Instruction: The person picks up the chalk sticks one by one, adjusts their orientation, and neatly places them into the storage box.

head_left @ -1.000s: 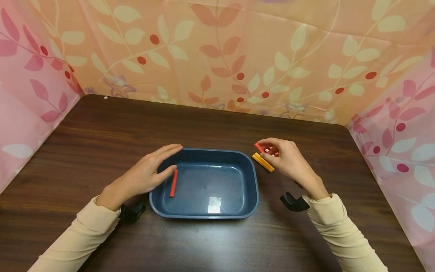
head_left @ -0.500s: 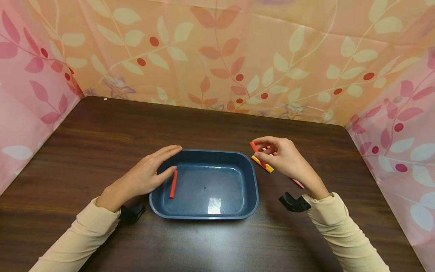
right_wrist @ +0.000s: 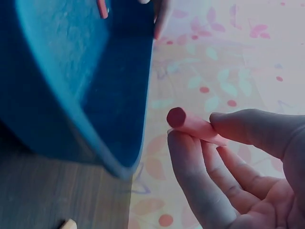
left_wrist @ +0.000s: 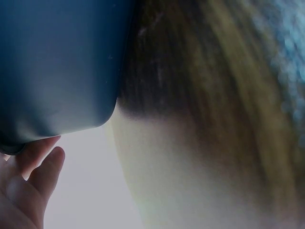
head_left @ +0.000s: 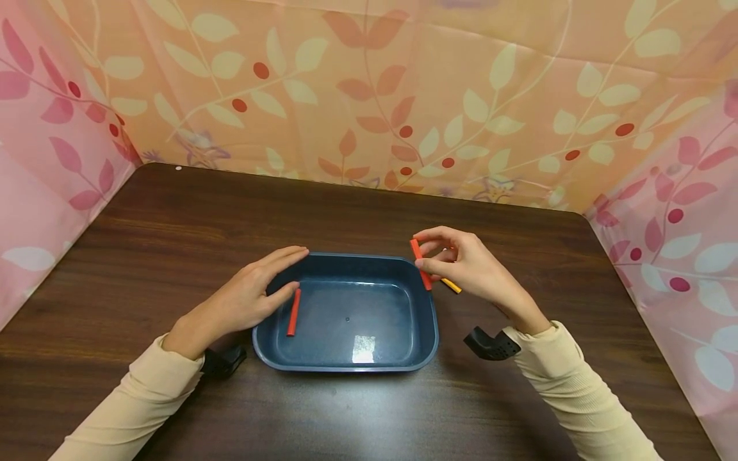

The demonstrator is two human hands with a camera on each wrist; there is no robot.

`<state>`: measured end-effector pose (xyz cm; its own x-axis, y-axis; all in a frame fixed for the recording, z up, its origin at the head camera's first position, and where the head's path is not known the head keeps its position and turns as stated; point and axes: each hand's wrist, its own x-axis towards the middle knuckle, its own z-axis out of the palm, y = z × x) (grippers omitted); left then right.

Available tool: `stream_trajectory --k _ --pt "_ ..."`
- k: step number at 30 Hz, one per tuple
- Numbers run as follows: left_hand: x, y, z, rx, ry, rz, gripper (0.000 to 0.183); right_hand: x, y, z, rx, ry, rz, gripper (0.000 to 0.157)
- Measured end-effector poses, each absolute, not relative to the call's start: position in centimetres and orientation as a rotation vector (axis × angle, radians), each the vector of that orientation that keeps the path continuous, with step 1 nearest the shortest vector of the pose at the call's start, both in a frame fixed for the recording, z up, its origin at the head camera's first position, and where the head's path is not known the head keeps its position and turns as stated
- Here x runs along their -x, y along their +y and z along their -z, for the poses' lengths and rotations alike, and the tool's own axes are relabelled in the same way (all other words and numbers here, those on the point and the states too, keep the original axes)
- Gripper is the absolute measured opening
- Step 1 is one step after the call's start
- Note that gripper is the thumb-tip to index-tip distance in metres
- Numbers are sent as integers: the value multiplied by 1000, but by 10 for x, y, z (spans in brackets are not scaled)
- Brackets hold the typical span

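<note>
My right hand (head_left: 469,266) pinches a short, plain red stick (head_left: 422,266) between thumb and fingers, over the right rim of a blue plastic bin (head_left: 346,369). Close up in the right wrist view, the held stick (right_wrist: 198,128) shows a flat, faceted end. A second red stick (head_left: 294,314) lies inside the bin, near its left wall. My left hand (head_left: 245,291) rests at the bin's left back corner, its fingers extended along the rim. In the left wrist view, the fingers (left_wrist: 47,171) touch the outside of the bin (left_wrist: 57,71).
A yellow stick (head_left: 451,285) lies on the dark wooden table (head_left: 357,416) right of the bin, partly hidden under my right hand. Patterned orange and pink cloth (head_left: 369,96) hangs behind the table and at both sides.
My right hand has lifted the red stick and carried it left, from above the yellow sticks to the bin's rim. My left hand and the stick in the bin stay put.
</note>
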<state>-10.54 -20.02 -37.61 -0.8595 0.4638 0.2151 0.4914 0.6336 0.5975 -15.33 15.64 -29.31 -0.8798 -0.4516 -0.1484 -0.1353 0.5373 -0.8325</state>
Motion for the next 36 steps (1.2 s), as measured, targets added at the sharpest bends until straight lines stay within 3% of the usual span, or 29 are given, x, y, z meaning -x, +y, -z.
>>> stream_trajectory --k 36 --pt "107 -200 377 831 -2792 1033 56 156 96 291 474 1943 1502 42"
